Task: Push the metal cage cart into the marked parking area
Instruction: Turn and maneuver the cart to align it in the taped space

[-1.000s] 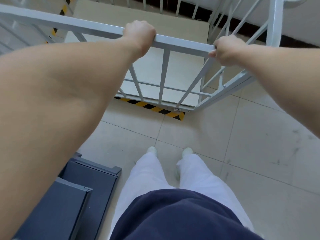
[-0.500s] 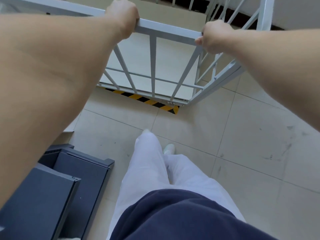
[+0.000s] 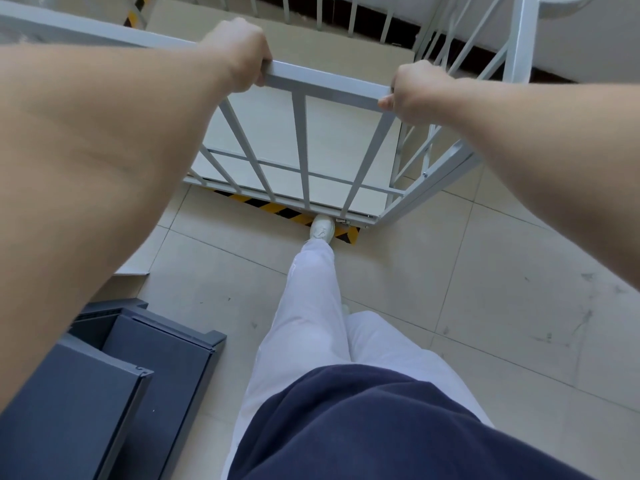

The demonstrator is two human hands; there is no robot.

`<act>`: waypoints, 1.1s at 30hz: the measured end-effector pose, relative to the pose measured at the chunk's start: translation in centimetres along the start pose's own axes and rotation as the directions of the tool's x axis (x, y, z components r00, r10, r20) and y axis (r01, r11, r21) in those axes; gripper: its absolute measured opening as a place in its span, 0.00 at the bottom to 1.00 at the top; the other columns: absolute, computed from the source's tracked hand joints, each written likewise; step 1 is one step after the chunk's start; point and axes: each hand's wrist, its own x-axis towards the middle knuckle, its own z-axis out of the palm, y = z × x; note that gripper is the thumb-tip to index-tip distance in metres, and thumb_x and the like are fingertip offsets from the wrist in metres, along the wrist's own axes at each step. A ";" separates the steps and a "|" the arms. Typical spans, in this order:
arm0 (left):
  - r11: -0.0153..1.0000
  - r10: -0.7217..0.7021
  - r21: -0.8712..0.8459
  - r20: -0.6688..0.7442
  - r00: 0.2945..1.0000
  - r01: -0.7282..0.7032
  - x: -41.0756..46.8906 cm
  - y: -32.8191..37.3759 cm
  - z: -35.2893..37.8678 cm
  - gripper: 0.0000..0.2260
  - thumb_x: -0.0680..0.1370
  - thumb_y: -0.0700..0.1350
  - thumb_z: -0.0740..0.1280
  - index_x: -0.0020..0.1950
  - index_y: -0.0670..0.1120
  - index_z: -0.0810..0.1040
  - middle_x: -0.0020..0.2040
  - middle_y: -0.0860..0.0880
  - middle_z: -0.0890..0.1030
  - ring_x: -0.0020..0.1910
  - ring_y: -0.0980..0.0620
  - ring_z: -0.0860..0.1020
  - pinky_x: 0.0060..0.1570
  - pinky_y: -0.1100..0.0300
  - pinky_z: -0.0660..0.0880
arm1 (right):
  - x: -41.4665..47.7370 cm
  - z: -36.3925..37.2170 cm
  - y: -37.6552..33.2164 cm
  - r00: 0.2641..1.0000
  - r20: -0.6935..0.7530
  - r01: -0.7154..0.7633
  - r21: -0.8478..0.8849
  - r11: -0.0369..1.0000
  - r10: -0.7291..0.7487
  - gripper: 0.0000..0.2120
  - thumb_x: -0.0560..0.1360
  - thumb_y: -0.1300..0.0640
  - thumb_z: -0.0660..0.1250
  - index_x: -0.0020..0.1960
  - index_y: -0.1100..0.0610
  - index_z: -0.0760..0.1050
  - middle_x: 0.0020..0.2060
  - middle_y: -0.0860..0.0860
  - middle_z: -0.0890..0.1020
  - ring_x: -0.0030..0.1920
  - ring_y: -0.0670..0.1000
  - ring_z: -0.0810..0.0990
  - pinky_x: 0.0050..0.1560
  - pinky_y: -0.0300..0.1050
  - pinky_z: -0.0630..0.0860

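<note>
Lower left of frame: dark grey cabinet [image 3: 104, 386], top panels seen from above, standing on the tiled floor [image 3: 485, 289].

Upper left, reaching to centre: my left hand [image 3: 239, 53], fingers curled closed over the top rail [image 3: 325, 83] of the metal cage cart [image 3: 301, 161].

Upper centre: the cart itself, pale grey bars, a light board as its deck, filling the top half of the frame. Along its near bottom edge, a yellow-and-black striped floor marking [image 3: 287, 211] shows on the tiles, partly under the cart's frame.

Centre: my leading white shoe [image 3: 322, 228], toe at the striped marking just below the cart's base; white trouser legs and a dark blue top below it.

Upper right: my right hand [image 3: 412, 91], closed around the same rail at the cart's near right corner.
</note>
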 end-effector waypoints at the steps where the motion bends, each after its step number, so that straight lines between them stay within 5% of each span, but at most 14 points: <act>1: 1.000 -0.002 0.001 0.002 1.000 0.002 0.0 0.0 0.0 0.11 0.72 0.30 0.63 0.45 0.41 0.82 0.42 0.40 0.76 0.41 0.39 0.72 0.42 0.52 0.72 | 0.0 -0.1 0.0 1.000 -0.002 0.005 -0.002 1.000 -0.005 0.15 0.81 0.49 0.59 0.49 0.62 0.70 0.32 0.54 0.66 0.42 0.57 0.71 0.39 0.47 0.66; 17: 1.000 -0.008 0.019 -0.014 1.000 0.008 0.0 0.0 0.2 0.11 0.74 0.32 0.64 0.51 0.41 0.83 0.43 0.40 0.75 0.42 0.39 0.72 0.44 0.50 0.74 | -0.2 -0.1 -0.4 1.000 0.001 -0.002 -0.019 1.000 0.002 0.15 0.81 0.49 0.58 0.48 0.62 0.68 0.32 0.54 0.66 0.43 0.58 0.71 0.41 0.47 0.66; 26: 1.000 -0.005 0.023 -0.028 1.000 0.006 -0.2 0.1 0.3 0.11 0.74 0.31 0.64 0.48 0.41 0.83 0.42 0.40 0.75 0.41 0.39 0.72 0.43 0.50 0.73 | 0.3 0.2 -0.2 0.999 -0.033 0.008 -0.053 0.999 -0.009 0.15 0.81 0.49 0.58 0.51 0.63 0.70 0.31 0.55 0.65 0.42 0.58 0.70 0.30 0.44 0.63; 33: 0.999 -0.014 0.029 -0.051 0.999 0.015 -0.3 0.2 0.3 0.11 0.73 0.30 0.63 0.47 0.41 0.82 0.43 0.39 0.74 0.43 0.37 0.72 0.42 0.50 0.72 | 0.5 0.1 -0.1 1.000 -0.013 -0.011 0.004 1.000 0.011 0.20 0.81 0.49 0.59 0.59 0.65 0.73 0.32 0.54 0.66 0.43 0.58 0.71 0.41 0.48 0.67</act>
